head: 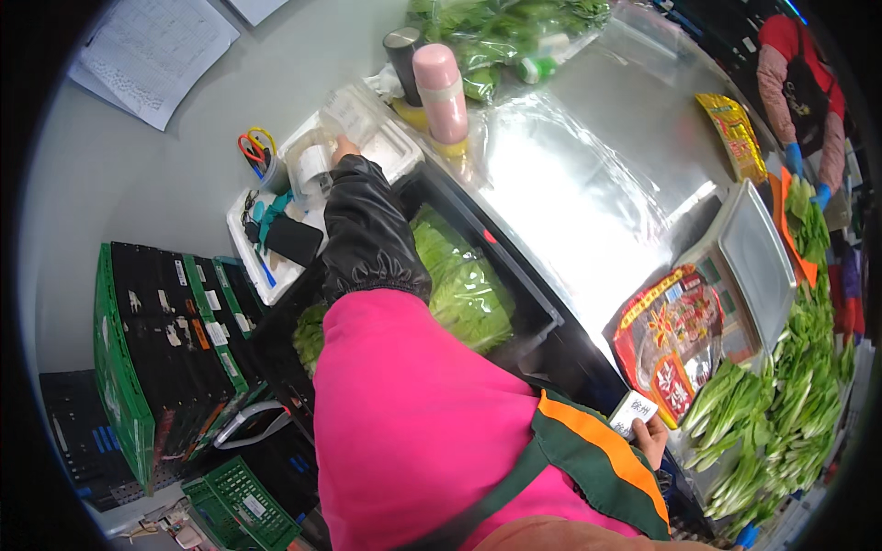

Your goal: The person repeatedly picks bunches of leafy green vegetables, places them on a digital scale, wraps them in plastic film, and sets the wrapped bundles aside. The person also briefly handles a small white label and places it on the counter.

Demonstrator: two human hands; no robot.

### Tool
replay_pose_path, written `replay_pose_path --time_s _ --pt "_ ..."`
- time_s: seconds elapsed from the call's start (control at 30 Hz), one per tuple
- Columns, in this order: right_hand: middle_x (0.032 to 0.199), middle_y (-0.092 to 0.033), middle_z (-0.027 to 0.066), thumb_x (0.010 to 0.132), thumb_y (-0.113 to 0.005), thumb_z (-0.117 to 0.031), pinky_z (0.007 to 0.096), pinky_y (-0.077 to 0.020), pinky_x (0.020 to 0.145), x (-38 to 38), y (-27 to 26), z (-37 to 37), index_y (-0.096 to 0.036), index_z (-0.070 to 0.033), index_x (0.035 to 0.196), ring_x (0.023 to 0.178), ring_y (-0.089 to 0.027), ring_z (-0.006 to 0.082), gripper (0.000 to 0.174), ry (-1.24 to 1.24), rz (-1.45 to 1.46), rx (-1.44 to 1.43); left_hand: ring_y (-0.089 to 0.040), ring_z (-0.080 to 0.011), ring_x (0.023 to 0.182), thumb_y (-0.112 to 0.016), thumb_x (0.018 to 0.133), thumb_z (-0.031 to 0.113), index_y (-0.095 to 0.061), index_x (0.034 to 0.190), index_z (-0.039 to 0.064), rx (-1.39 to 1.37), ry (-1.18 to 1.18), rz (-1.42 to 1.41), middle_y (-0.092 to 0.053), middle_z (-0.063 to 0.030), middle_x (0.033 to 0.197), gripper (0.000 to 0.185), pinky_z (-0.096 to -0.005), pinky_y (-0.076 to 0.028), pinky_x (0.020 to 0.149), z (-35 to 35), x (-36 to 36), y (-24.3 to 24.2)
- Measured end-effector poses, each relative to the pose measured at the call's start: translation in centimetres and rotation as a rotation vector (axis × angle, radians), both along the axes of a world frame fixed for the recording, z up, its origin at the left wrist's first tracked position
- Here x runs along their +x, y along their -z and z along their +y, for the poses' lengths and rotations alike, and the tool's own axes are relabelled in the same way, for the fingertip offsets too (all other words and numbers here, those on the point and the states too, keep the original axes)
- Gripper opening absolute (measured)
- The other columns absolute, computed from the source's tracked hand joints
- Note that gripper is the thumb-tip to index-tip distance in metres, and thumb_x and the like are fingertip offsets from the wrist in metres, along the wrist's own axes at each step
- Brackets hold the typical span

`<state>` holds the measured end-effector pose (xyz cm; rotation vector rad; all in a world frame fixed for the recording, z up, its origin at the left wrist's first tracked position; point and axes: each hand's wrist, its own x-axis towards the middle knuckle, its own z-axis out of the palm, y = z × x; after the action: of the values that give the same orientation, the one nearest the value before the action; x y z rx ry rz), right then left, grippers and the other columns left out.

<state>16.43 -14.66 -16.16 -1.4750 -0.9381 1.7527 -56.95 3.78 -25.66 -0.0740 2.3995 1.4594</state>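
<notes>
My left hand reaches out in a black sleeve guard to clear plastic tubs; its fingers are partly hidden, so its grip is unclear. One tub beside it holds a roll of white labels, and another clear container with white paper lies just beyond. At the lower right, my right hand grips white printed labels next to a red printed food bag. Under my left arm, a black crate holds bagged leafy lettuce.
A pink bottle and a dark bottle stand near bagged greens. Loose leafy greens cover the right side. Stacked crates stand at left. A co-worker in blue gloves handles greens at upper right.
</notes>
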Motion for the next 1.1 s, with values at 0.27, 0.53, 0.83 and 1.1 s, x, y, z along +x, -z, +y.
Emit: replay_pose_path --time_s 0.27,0.53,0.83,1.1 --pt "0.102 -0.066 0.0096 0.086 -0.060 -0.007 0.0318 -0.0491 0.082 -4.0 0.5 5.9 -0.057 0.004 0.114 0.088 -0.063 0.0164 0.030 -0.219 -0.048 0.057 -0.056 -0.0230 0.092 -0.065 0.082 0.022 -0.049 0.112 -0.008 0.852 -0.238 -0.043 -0.056 -0.0159 0.107 0.045 -0.0356 -0.044 0.082 1.2 2.8 -3.3" --pt "0.105 -0.062 0.0060 0.089 -0.053 -0.010 0.0292 -0.0450 0.084 -8.3 -1.7 9.3 -0.055 0.002 0.115 0.094 -0.058 0.0133 0.028 -0.346 0.030 0.097 -0.049 -0.0127 0.100 -0.057 0.085 0.006 -0.043 0.116 0.000 1.073 0.173 0.277 -0.049 -0.0066 0.113 0.035 -0.0277 -0.040 0.088 -11.6 16.8 -8.9" --pt "0.123 -0.054 0.0115 0.093 -0.053 -0.016 0.0372 -0.0387 0.099 -8.2 -1.6 11.9 -0.042 0.004 0.130 0.113 -0.053 0.0217 0.044 -0.187 0.483 0.071 -0.052 -0.0130 0.102 -0.058 0.088 0.010 -0.050 0.119 0.001 0.674 1.203 -0.566 -0.054 -0.0071 0.115 0.033 -0.0270 -0.042 0.088 -11.2 35.4 -5.5" --pt "0.124 -0.055 0.0101 0.089 -0.059 -0.019 0.0379 -0.0368 0.100 -3.0 -1.7 6.6 -0.044 0.001 0.131 0.114 -0.053 0.0216 0.049 0.027 0.519 -0.002 -0.037 -0.0249 0.131 -0.045 0.090 0.021 -0.031 0.139 -0.001 0.981 1.252 -1.325 -0.040 -0.0137 0.139 0.056 -0.0377 -0.030 0.108 -11.8 39.9 -4.9"
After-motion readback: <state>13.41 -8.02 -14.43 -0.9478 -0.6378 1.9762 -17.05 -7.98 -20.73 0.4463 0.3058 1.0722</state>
